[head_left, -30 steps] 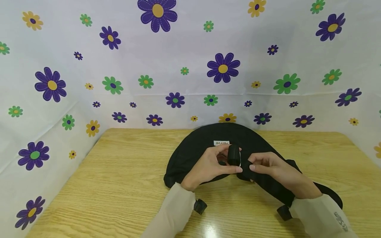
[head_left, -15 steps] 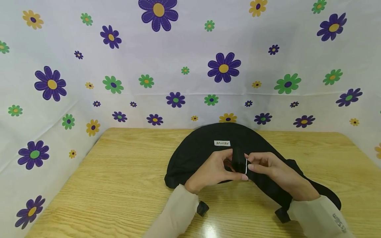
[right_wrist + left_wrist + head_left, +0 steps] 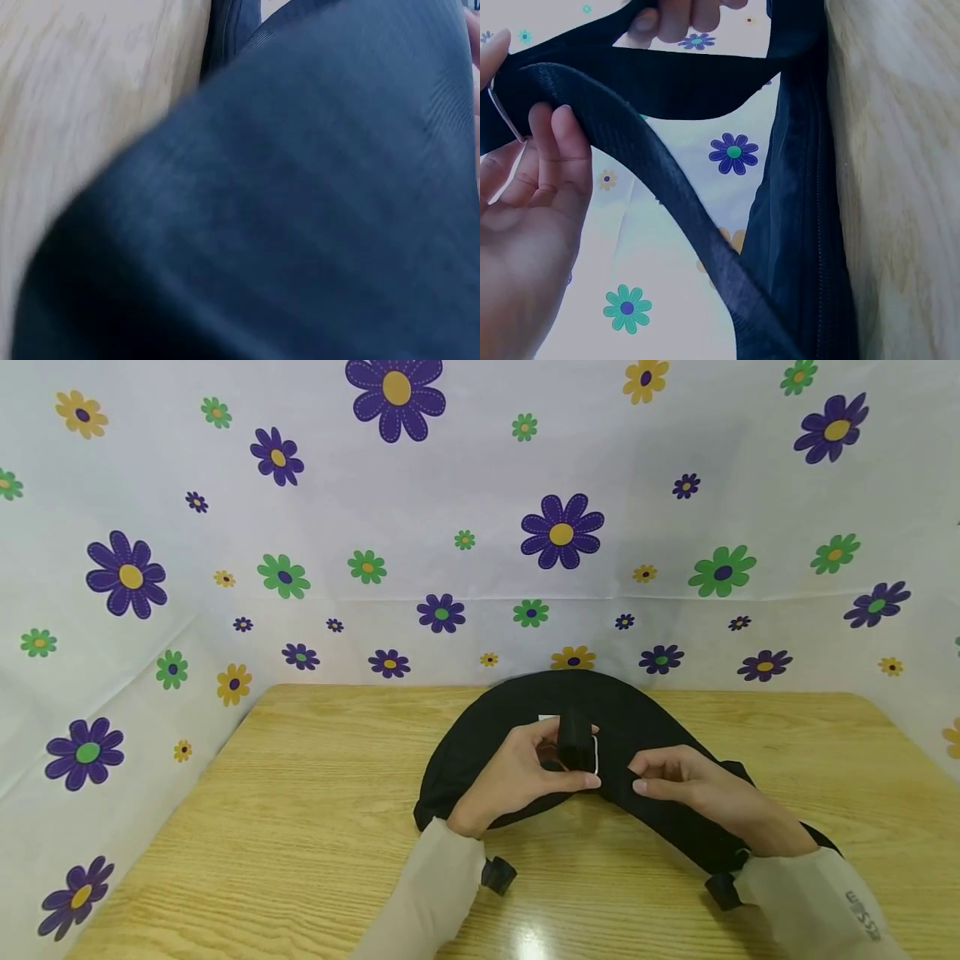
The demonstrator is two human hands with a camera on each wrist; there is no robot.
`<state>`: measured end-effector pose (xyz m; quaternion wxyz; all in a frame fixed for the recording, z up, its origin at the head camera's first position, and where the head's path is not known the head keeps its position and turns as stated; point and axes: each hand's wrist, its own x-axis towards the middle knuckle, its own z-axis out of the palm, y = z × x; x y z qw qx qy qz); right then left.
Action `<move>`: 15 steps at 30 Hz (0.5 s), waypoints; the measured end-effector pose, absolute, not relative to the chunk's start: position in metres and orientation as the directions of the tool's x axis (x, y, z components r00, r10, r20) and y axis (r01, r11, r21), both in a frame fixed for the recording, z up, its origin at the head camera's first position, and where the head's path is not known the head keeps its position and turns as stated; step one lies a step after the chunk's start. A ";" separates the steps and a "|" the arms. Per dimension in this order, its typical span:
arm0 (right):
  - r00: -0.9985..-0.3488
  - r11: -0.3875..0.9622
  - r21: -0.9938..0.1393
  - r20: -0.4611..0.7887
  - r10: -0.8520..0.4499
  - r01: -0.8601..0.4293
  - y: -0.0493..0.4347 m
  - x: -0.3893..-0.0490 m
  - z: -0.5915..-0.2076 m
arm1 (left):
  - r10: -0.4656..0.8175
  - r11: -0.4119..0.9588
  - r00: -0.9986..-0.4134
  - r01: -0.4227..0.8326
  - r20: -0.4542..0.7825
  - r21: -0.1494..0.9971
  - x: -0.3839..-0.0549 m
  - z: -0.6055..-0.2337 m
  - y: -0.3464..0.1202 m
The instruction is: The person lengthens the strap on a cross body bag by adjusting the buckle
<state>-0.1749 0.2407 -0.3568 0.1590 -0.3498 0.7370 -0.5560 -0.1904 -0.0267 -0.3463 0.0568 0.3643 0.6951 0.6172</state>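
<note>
A black fabric bag [image 3: 465,760] with a small white label [image 3: 548,717] lies on the table, its curved edge toward the back. Over it, my left hand [image 3: 517,768] pinches the bag's wide black strap [image 3: 576,739] at a thin metal slider [image 3: 596,754]. The left wrist view shows the webbing [image 3: 682,86] looping away from the slider between thumb and fingers. To the right, my right hand [image 3: 693,785] pinches another stretch of the strap between thumb and fingertips. In the right wrist view, blurred dark strap [image 3: 300,187] fills most of the picture and hides the fingers.
The wooden table [image 3: 337,777] extends around the bag. A white cloth [image 3: 480,485] printed with flowers hangs behind and at the left. Black wrist-worn devices [image 3: 498,876] sit at both sleeves.
My hands came close together half a second ago. Since then my left hand has moved left with the slider and strap loop, widening the gap; my right hand has hardly moved.
</note>
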 end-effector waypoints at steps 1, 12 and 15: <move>-0.707 0.134 -0.929 0.162 -0.689 -0.344 0.240 -0.175 -0.357 | 0.584 -0.032 -0.724 0.431 0.367 0.902 -0.190 -0.346 -0.026; -0.699 0.077 -0.910 0.256 -0.668 -0.407 0.232 -0.170 -0.351 | 0.648 -0.075 -0.674 0.407 0.355 0.911 -0.187 -0.353 -0.018; -0.702 0.077 -0.905 0.268 -0.659 -0.418 0.228 -0.168 -0.349 | 0.667 -0.057 -0.659 0.419 0.347 0.906 -0.185 -0.355 -0.013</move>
